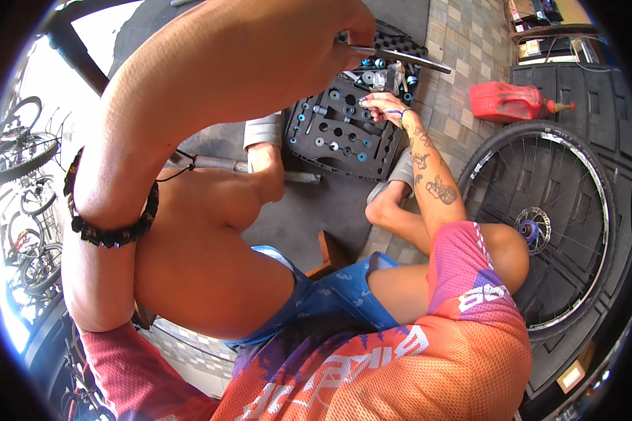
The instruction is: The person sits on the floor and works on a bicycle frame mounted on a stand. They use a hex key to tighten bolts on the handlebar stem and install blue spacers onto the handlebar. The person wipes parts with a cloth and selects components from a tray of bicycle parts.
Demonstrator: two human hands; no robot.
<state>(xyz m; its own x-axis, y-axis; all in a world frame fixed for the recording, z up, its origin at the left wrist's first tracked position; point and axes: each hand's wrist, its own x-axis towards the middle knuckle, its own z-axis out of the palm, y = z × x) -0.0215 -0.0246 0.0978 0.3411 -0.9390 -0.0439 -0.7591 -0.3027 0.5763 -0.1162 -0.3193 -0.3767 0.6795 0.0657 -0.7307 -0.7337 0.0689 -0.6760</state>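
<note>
Tiled floor in checkered tan and grey, daylight blown out at far left; dark mat underfoot. Parked bicycles crowd the left rim.

Left forearm rises large across the view, dark beaded bracelet near the elbow. Left hand raised above the far part of the case, fingers curled closed round one end of a slim bar, seen nearly edge-on; exact kind cannot be told. Its free end points right, clear of the case.

Below the left leg, a silver tube on the mat.

Mid-view, beyond the feet: open black case on the floor, foam-lined, cut-outs holding disc fittings in blue, grey and black. Looser blue parts and a clear bag sit toward its far right.

Right hand over the case's right side, fingers bent, tips close together; whether they pinch something small cannot be told. Tattooed forearm behind.

Farther right: red jug on its side, then a bicycle wheel lying flat, disc rotor at its hub.
</note>
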